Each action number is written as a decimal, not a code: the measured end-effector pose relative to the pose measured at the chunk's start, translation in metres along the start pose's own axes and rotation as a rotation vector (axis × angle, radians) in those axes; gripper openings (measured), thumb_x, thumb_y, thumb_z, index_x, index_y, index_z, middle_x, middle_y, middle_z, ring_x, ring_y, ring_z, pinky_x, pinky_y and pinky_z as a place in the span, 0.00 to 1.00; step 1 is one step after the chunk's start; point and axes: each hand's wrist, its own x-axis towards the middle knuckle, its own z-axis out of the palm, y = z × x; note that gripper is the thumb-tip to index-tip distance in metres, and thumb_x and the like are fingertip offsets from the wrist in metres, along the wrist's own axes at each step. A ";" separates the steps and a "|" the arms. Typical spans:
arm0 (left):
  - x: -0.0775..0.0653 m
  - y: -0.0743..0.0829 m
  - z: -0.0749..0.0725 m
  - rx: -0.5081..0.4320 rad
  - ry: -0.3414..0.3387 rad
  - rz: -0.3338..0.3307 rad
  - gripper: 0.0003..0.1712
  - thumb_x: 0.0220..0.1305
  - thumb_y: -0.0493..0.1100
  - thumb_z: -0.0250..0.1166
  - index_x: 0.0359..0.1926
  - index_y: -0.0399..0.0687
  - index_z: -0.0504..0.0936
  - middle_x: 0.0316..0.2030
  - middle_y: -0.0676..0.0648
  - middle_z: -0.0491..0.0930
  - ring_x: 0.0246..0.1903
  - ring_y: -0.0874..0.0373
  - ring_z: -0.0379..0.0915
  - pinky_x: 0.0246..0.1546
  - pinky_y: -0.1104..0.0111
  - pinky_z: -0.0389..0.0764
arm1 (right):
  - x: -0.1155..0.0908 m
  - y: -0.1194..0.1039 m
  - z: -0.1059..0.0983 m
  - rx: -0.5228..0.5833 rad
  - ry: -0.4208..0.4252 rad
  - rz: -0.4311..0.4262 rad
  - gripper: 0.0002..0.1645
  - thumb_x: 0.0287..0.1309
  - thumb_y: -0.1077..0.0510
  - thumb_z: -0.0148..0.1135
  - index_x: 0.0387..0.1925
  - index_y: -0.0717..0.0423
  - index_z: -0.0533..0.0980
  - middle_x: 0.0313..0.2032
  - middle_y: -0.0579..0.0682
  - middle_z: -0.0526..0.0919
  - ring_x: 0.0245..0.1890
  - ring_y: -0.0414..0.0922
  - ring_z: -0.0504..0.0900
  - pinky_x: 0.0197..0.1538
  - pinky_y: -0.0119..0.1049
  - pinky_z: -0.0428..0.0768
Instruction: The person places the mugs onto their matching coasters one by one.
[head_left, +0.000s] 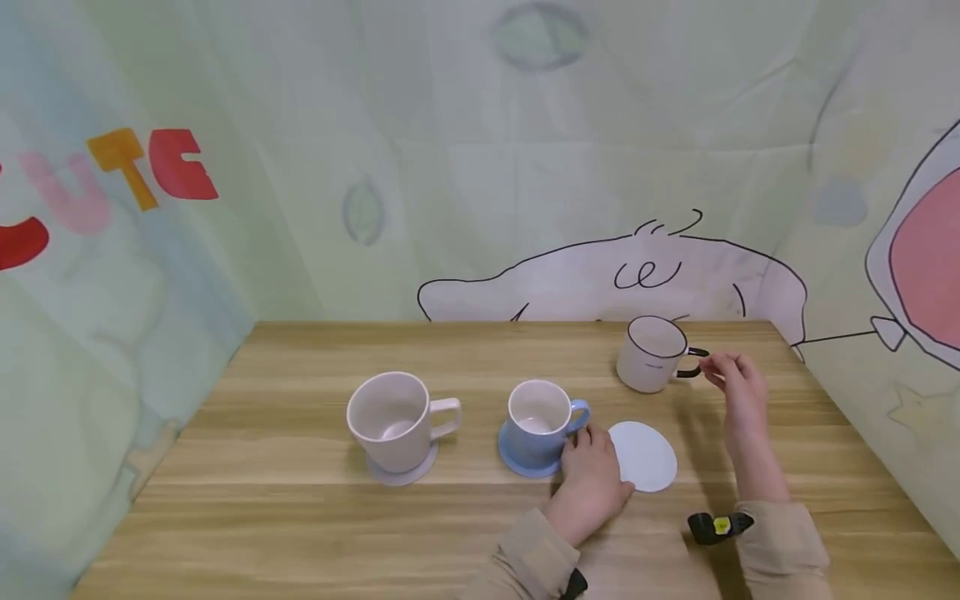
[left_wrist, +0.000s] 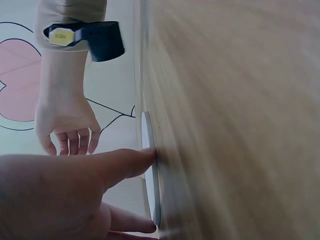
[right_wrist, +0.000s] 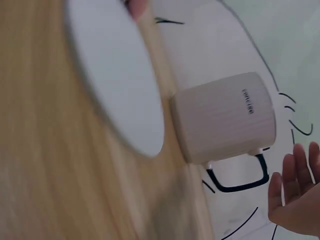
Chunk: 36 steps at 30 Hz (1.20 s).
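My left hand [head_left: 592, 475] is at the left edge of a round white coaster [head_left: 647, 458] lying on the table. In the left wrist view the thumb [left_wrist: 135, 162] and fingertips touch two places on the rim of the coaster [left_wrist: 149, 135], seen edge-on. My right hand [head_left: 742, 396] is beside the black handle of a white mug [head_left: 647, 367] with a dark rim. The right wrist view shows loosely bent fingers [right_wrist: 290, 177] just off that handle [right_wrist: 239, 188]; "concise" is printed on the mug [right_wrist: 225, 120].
A blue mug [head_left: 534, 442] stands on a blue coaster [head_left: 517, 461], close to my left fingers. Farther left, a large pale mug [head_left: 393, 442] is on a pale lilac coaster [head_left: 401, 477]. A printed cloth [head_left: 420, 167] hangs behind the wooden table [head_left: 300, 517].
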 end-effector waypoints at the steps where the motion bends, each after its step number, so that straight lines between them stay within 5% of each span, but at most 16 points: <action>1: 0.000 0.000 -0.001 0.005 0.004 -0.002 0.46 0.57 0.74 0.56 0.68 0.53 0.66 0.67 0.52 0.65 0.66 0.60 0.60 0.62 0.67 0.69 | 0.003 0.001 0.001 -0.031 0.020 -0.024 0.11 0.66 0.63 0.52 0.27 0.52 0.75 0.23 0.38 0.83 0.30 0.33 0.80 0.42 0.21 0.78; 11: 0.002 -0.001 -0.001 -0.015 -0.009 -0.014 0.47 0.56 0.74 0.56 0.68 0.53 0.65 0.67 0.53 0.64 0.66 0.61 0.60 0.63 0.68 0.68 | 0.026 0.005 -0.002 -0.228 0.012 -0.136 0.10 0.65 0.62 0.53 0.28 0.50 0.74 0.24 0.33 0.80 0.32 0.31 0.76 0.43 0.21 0.71; 20: 0.003 0.000 0.000 -0.016 -0.029 -0.014 0.46 0.56 0.74 0.57 0.68 0.55 0.65 0.68 0.53 0.64 0.67 0.61 0.59 0.64 0.67 0.67 | 0.041 0.002 -0.012 -0.569 -0.104 -0.187 0.07 0.69 0.50 0.50 0.34 0.43 0.71 0.30 0.27 0.72 0.38 0.28 0.68 0.43 0.24 0.64; 30: 0.004 0.002 0.002 -0.006 -0.051 -0.030 0.46 0.55 0.75 0.56 0.68 0.57 0.65 0.68 0.55 0.63 0.67 0.62 0.58 0.64 0.67 0.67 | 0.054 0.007 -0.012 -0.557 -0.193 -0.195 0.05 0.68 0.54 0.51 0.34 0.45 0.71 0.29 0.27 0.74 0.35 0.27 0.70 0.42 0.19 0.68; 36: 0.003 0.004 0.003 0.002 -0.040 -0.041 0.47 0.54 0.76 0.57 0.68 0.58 0.65 0.68 0.55 0.63 0.66 0.62 0.58 0.64 0.68 0.67 | 0.055 0.007 -0.012 -0.694 -0.251 -0.164 0.10 0.69 0.50 0.50 0.36 0.49 0.72 0.29 0.21 0.70 0.36 0.25 0.67 0.44 0.25 0.65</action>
